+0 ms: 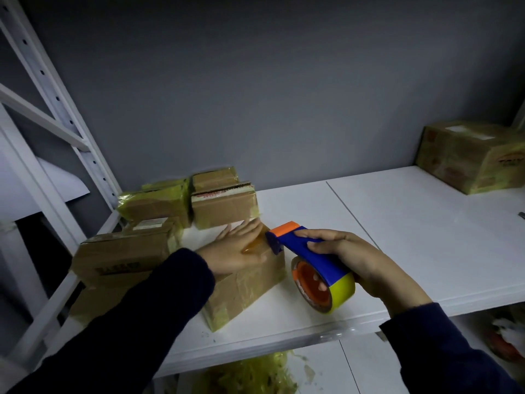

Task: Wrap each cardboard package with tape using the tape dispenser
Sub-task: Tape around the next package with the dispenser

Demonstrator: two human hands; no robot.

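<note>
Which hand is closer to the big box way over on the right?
Right. The right hand, holding the tape dispenser, is left of the big box. The left hand lies flat on a package further left.

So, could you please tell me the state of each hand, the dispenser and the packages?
Left hand: flat on the front package.
Right hand: grips the tape dispenser.
Tape dispenser: roll loaded, head at the front package's top edge.
Front package: closed, on the shelf, partly taped.
Far-right package: closed, wrapped in yellowish tape.
</note>
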